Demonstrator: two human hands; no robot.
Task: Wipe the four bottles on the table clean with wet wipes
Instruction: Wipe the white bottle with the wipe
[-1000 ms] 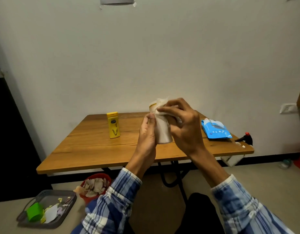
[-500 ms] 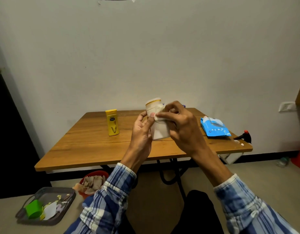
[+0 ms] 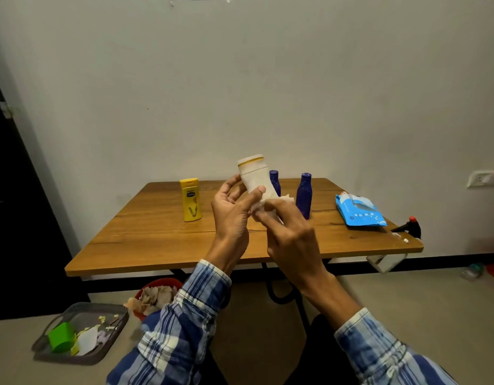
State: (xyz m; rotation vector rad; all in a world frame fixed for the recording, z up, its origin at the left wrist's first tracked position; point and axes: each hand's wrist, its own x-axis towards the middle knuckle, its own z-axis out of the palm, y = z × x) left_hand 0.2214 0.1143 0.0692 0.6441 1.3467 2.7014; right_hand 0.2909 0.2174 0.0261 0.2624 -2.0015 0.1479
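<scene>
Left hand (image 3: 232, 215) clamped round the white bottle (image 3: 254, 176), thumb laid across the front and fingers curled behind; it was held up off the table (image 3: 157, 240), leaning a little to the left, so the sides lay open to the cloth. Right hand (image 3: 290, 240) bunched tight on a crumpled wet wipe (image 3: 270, 204), pressing it against the bottle's lower part; to my eye a rub on the body, low down near the base; the gold-banded cap stood bare above both hands.

Just behind the hands two blue bottles (image 3: 304, 195) stood upright on the table, a little apart from each other; the yellow bottle (image 3: 190, 200) stood upright well off to the left. Whether any of those three had been wiped, I couldn't tell.

Out to the right lay the blue pack of wipes (image 3: 359, 211), flat and within easy reach for a fresh sheet; near that corner sat a small black thing with a red tip (image 3: 409, 226), too small to name.

Down on the floor by the table's near edge, a red bin (image 3: 157, 294) of crumpled wipes, handily placed for a drop; beside it a grey tray (image 3: 82, 334) of scraps.
</scene>
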